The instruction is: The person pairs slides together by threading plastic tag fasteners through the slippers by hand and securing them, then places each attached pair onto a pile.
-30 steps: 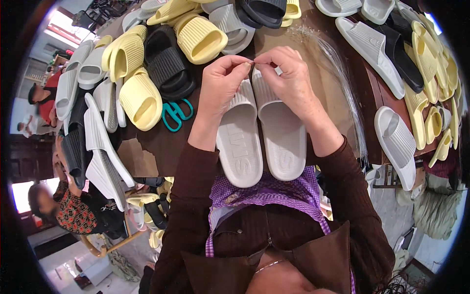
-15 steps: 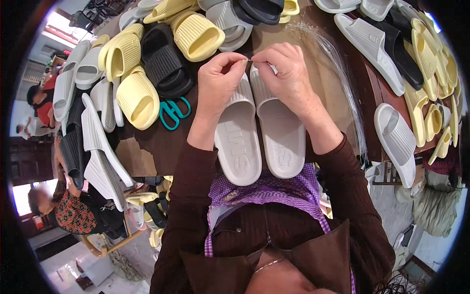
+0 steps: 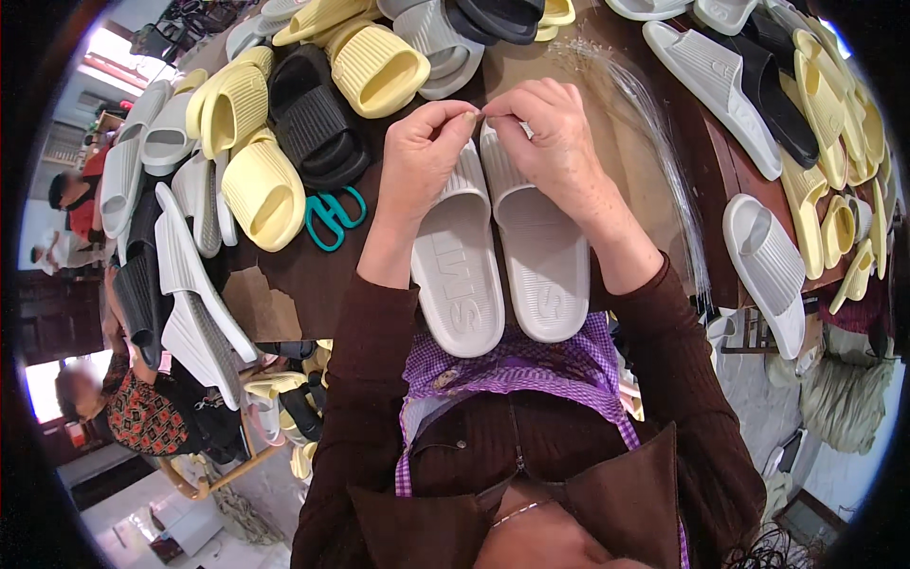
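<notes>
Two pale grey slide slippers lie side by side in front of me, the left slipper (image 3: 460, 270) and the right slipper (image 3: 540, 251), heels toward my purple apron. My left hand (image 3: 427, 156) and my right hand (image 3: 545, 142) rest on their straps, fingertips pinched together where the two straps meet. What the fingers pinch is too small to make out. A bundle of thin clear plastic ties (image 3: 654, 142) lies just right of my right hand.
Teal-handled scissors (image 3: 332, 216) lie left of my left forearm. Yellow (image 3: 261, 190), black (image 3: 318, 128) and grey slippers crowd the brown table's (image 3: 313, 275) far and left sides; more white and yellow ones (image 3: 763, 266) lie at right. Other people sit at lower left.
Both hands stay pinched together over the straps; they have shifted only slightly, with small finger movements. The slippers have not moved.
</notes>
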The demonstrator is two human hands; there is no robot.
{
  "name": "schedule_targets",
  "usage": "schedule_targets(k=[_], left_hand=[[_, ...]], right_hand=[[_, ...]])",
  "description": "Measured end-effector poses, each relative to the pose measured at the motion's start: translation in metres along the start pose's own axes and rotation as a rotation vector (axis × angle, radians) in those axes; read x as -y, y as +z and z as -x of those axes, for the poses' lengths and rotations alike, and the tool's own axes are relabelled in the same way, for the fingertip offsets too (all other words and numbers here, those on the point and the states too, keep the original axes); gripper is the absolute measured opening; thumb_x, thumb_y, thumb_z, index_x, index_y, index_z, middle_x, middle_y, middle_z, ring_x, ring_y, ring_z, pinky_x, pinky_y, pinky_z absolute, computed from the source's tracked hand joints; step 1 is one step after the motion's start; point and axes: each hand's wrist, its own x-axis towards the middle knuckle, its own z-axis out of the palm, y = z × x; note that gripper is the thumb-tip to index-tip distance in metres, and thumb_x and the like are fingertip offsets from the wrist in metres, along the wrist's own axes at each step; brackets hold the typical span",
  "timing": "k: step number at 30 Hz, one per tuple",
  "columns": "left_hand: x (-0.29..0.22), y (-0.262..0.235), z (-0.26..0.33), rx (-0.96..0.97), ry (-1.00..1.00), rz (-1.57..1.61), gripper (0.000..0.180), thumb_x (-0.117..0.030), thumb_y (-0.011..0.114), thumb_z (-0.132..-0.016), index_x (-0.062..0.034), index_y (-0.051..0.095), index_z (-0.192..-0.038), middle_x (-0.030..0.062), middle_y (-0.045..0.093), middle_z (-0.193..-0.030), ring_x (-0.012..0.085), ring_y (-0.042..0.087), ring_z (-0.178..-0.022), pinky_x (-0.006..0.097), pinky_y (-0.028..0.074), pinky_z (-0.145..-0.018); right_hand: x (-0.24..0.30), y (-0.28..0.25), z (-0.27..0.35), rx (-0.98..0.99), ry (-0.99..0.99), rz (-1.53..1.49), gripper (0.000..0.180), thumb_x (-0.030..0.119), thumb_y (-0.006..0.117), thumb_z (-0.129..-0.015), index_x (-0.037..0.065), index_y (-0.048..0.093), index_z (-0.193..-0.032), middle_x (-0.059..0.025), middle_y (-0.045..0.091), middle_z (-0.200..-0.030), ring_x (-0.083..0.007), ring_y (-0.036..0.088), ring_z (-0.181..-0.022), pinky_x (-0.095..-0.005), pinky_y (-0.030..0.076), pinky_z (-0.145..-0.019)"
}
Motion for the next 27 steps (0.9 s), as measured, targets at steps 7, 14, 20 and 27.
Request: schedule_targets(k=[7,14,20,27], left_hand=[[-0.0023,-0.0025,-0.0011,0.049,-0.041,0.004,0.015,-0.009,0.058,-0.086,0.0034,0.064,-0.093,-0.0013,0.061,-0.076,0.0036,0.049,-0.068,0.018,0.041,-0.061],[-0.0023,-0.0037,-0.0023,0.075,-0.072,0.018,0.016,-0.010,0.057,-0.086,0.0033,0.064,-0.092,-0.0010,0.061,-0.076,0.0040,0.049,-0.067,0.018,0.041,-0.060],[0.0003,-0.0028,-0.0030,0.075,-0.042,-0.012,0.016,-0.011,0.054,-0.088,-0.0006,0.064,-0.094,-0.0057,0.053,-0.067,-0.0004,0.040,-0.053,0.015,0.031,-0.046],[0.0000,-0.0024,-0.0020,0.064,-0.037,0.006,0.015,-0.011,0.055,-0.088,-0.0006,0.064,-0.094,-0.0058,0.053,-0.067,-0.0005,0.040,-0.053,0.015,0.030,-0.046]], right_hand=[[-0.0003,0.0001,0.0002,-0.007,-0.005,-0.019,0.008,0.002,0.061,-0.072,0.009,0.063,-0.077,-0.0003,0.059,-0.072,-0.0173,0.054,-0.072,-0.0303,0.036,-0.070],[-0.0006,0.0004,0.0002,0.005,0.009,-0.023,0.008,0.002,0.061,-0.072,0.009,0.063,-0.076,-0.0008,0.059,-0.071,-0.0177,0.054,-0.071,-0.0305,0.036,-0.069],[0.0002,0.0010,0.0003,-0.002,0.001,-0.020,0.007,0.002,0.062,-0.072,0.008,0.063,-0.076,-0.0013,0.059,-0.071,-0.0184,0.054,-0.070,-0.0310,0.037,-0.069],[0.0012,0.0018,0.0003,-0.024,0.012,-0.042,0.006,0.003,0.063,-0.071,0.007,0.063,-0.075,-0.0020,0.059,-0.070,-0.0195,0.055,-0.070,-0.0319,0.038,-0.068]])
